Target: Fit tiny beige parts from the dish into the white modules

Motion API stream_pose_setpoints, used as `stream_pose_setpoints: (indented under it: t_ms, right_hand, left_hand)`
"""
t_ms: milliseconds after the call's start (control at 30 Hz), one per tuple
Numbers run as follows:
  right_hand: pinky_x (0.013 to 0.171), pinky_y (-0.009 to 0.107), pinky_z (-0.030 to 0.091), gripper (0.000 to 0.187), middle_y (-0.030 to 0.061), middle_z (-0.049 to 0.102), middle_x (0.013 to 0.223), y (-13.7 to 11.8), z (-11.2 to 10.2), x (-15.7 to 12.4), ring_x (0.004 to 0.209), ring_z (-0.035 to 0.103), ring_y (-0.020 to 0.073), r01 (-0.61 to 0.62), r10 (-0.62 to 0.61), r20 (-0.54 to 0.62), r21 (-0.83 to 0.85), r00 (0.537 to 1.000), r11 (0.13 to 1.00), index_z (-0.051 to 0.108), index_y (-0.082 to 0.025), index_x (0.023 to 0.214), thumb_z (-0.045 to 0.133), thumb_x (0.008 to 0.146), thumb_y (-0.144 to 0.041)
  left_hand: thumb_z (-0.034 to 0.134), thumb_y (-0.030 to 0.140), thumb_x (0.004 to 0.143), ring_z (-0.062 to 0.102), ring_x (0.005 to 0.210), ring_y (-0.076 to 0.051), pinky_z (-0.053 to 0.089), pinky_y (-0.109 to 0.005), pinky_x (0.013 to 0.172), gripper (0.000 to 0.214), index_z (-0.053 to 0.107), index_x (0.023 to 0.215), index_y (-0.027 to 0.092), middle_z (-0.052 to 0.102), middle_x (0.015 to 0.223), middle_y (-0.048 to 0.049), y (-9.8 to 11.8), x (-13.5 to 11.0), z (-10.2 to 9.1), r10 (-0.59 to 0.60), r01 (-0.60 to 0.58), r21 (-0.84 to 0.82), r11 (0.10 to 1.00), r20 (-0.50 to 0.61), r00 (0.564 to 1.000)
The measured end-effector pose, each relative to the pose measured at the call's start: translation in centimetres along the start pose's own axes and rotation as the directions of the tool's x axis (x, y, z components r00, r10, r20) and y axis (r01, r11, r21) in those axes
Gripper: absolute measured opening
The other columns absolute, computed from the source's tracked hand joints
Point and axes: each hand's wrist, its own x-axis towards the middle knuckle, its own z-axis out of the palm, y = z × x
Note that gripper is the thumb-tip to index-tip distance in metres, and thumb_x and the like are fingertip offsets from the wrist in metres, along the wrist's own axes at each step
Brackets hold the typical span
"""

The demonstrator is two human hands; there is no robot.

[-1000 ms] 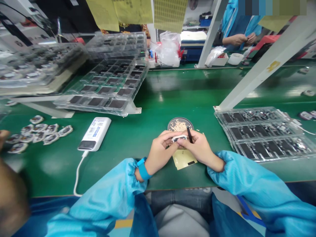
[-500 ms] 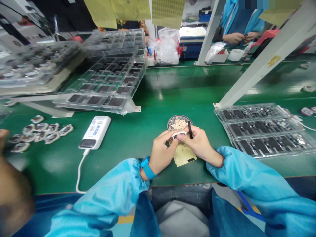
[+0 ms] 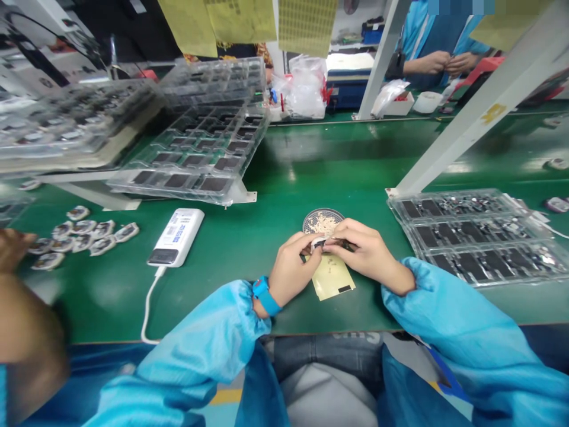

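Observation:
My left hand (image 3: 291, 270) and my right hand (image 3: 367, 252) meet over the green table, both pinched on a small white part (image 3: 318, 242) held between the fingertips. My right hand also holds a thin dark tool, now mostly hidden under its fingers. Just beyond the hands lies a round dish (image 3: 323, 221) of tiny pale pieces. A yellow sheet (image 3: 333, 277) lies flat on the table under the hands. Both arms wear blue sleeves, and a blue band sits on my left wrist.
Clear plastic trays (image 3: 480, 237) with dark parts lie at the right, more trays (image 3: 195, 157) on a raised stand at the left. A white power bank (image 3: 176, 237) with cable lies left of centre. Several small parts (image 3: 84, 234) and another person's arm (image 3: 26, 332) are at far left. A white slanted post (image 3: 466, 118) crosses the right.
My right hand has turned so the dark tool, upright before, now lies low under the fingers. Both hands stay pinched on the white part.

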Motion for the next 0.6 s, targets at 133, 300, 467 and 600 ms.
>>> stream_pose_setpoints:
  t_ms: [133,300,467,600]
  right_hand:
    - [0.078,0.033,0.053,0.010,0.0049,0.065,0.093,0.5,0.3,-0.4,0.089,0.063,0.0186,0.010,-0.011,-0.028,-0.033,1.000,0.999,0.074,-0.026,0.100,0.068,0.093,-0.030]
    - [0.077,0.030,0.052,0.012,0.0046,0.062,0.095,0.8,0.2,-0.6,0.089,0.063,0.0166,0.080,-0.076,0.032,-0.115,0.997,0.990,0.073,-0.025,0.103,0.063,0.096,-0.025]
    - [0.076,0.030,0.051,0.007,0.0040,0.061,0.093,1.4,0.4,-0.3,0.087,0.061,0.0160,0.084,-0.083,0.076,-0.014,0.994,0.996,0.071,-0.022,0.099,0.066,0.095,-0.023]
    - [0.076,0.031,0.049,0.004,0.0032,0.059,0.092,1.9,0.6,-0.2,0.086,0.060,0.0161,0.066,-0.070,0.075,0.046,0.995,0.997,0.069,-0.022,0.096,0.068,0.093,-0.020]
  left_hand:
    - [0.058,0.013,0.091,0.055,0.076,-0.013,0.045,-0.024,0.072,0.029,0.071,0.116,0.019,0.061,0.087,-0.0022,-0.1,0.0,0.0,0.027,-0.027,0.017,0.999,-0.001,1.000]
    - [0.058,0.015,0.091,0.053,0.075,-0.013,0.043,-0.024,0.070,0.029,0.072,0.116,0.019,0.058,0.083,-0.0012,-0.3,0.0,0.0,0.046,-0.046,0.081,0.996,-0.001,0.999]
    - [0.057,0.018,0.094,0.055,0.075,-0.013,0.043,-0.025,0.069,0.026,0.072,0.115,0.020,0.061,0.084,-0.0020,-0.6,0.0,-0.1,0.007,-0.009,0.092,0.996,0.030,1.000]
    - [0.057,0.019,0.093,0.057,0.079,-0.014,0.044,-0.026,0.072,0.030,0.071,0.119,0.020,0.064,0.090,-0.0032,-0.6,-0.1,-0.2,0.017,-0.025,0.137,0.990,0.060,0.998]
